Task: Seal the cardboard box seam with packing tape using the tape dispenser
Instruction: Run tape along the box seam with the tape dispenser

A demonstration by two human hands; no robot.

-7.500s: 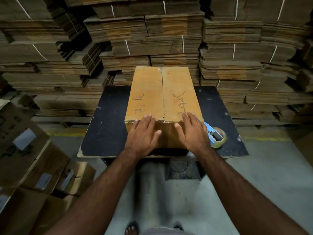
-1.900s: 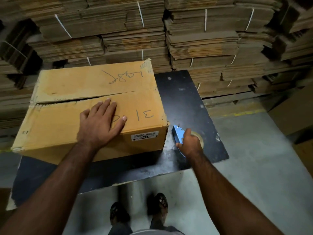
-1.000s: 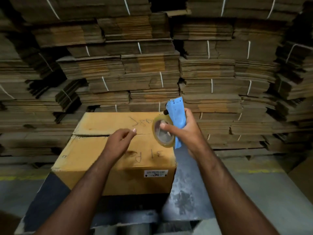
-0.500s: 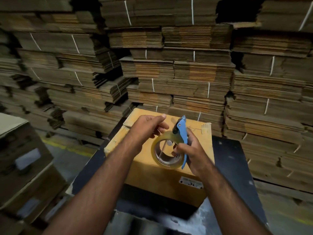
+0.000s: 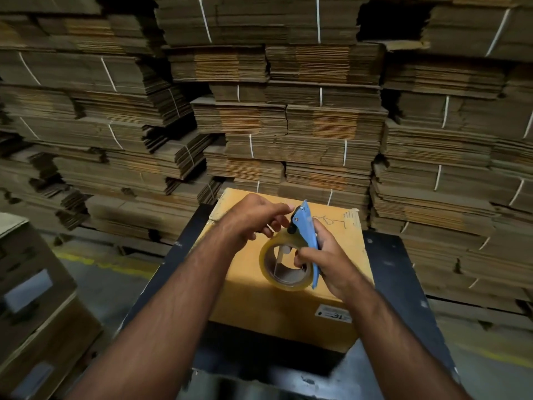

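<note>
A closed tan cardboard box (image 5: 277,307) with pen marks and a small white label sits on a black table (image 5: 403,284). Above its top I hold a blue tape dispenser (image 5: 307,235) carrying a roll of clear packing tape (image 5: 277,281). My right hand (image 5: 326,261) grips the dispenser and roll from the right side. My left hand (image 5: 259,217) has its fingertips pinched at the dispenser's front tip, where the tape end sits. My hands and the roll hide the box's top seam.
Tall stacks of flat, strapped cardboard sheets (image 5: 288,125) fill the wall behind the table. More made-up boxes (image 5: 37,298) stand at the left on the concrete floor (image 5: 109,284) with a yellow line.
My right hand picked the dispenser off the table and brought it over the box. My left hand left the box top and moved to the dispenser's tip. My view shifted left.
</note>
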